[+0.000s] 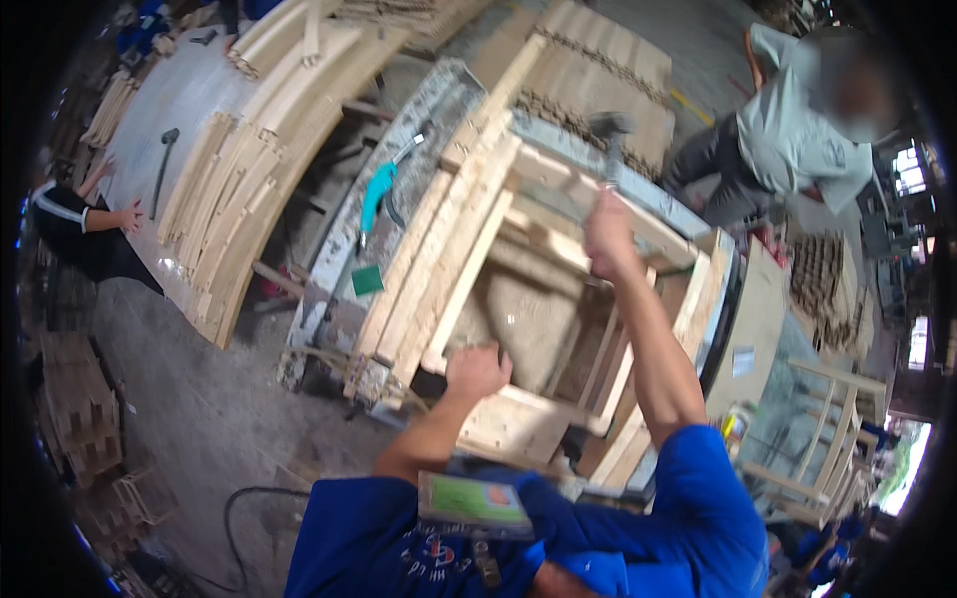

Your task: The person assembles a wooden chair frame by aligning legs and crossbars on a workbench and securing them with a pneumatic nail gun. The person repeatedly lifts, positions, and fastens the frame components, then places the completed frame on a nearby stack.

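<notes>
Pale wood frame [518,299] on the bench [344,249], hammer [610,135] raised over it.
I see my right hand [608,234] fisted around the hammer handle; left hand [477,371] clamps the frame's near rail.

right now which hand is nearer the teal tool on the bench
Left. The left hand grips the wooden frame below the teal tool; the right hand is raised with a hammer, farther right.

Badge [475,503]: rectangular, green with orange patch, clear holder, at wearer's chest, bottom centre. Label [743,361]: small white rectangle on upright board, right of frame. Text illegible.
</notes>
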`<state>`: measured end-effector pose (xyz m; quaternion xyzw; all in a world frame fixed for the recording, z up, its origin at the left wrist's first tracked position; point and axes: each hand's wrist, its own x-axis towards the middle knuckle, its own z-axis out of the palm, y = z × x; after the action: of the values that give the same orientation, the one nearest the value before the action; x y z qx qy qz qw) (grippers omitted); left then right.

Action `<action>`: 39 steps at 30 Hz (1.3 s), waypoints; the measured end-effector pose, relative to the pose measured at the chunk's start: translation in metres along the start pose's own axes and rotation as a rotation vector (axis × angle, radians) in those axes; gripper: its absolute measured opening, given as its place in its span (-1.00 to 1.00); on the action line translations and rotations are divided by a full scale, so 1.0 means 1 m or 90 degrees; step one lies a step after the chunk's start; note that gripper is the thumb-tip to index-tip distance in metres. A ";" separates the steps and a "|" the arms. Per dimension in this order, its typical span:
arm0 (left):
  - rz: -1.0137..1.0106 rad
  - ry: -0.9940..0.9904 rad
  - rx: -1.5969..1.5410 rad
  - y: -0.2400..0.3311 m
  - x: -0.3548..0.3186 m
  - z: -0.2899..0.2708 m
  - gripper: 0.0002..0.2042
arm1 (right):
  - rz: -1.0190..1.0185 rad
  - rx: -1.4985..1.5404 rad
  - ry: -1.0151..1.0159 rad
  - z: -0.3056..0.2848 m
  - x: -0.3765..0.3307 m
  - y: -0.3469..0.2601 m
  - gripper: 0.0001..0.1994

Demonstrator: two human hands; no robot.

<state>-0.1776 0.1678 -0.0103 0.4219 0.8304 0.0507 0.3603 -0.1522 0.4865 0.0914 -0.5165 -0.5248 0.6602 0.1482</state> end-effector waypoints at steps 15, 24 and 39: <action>0.020 -0.002 -0.013 -0.004 0.005 0.003 -0.57 | -0.709 -0.525 0.396 -0.002 -0.016 0.050 -0.65; -0.041 0.016 -0.034 -0.006 0.000 0.014 -0.57 | -0.660 -0.071 -0.001 0.046 -0.145 -0.173 -0.55; -0.021 0.018 0.016 0.001 0.001 0.010 -0.59 | -0.750 0.075 0.184 -0.122 -0.211 -0.189 -0.54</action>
<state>-0.1707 0.1668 -0.0182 0.4122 0.8428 0.0403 0.3438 -0.0266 0.4735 0.3723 -0.2145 -0.6593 0.4183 0.5868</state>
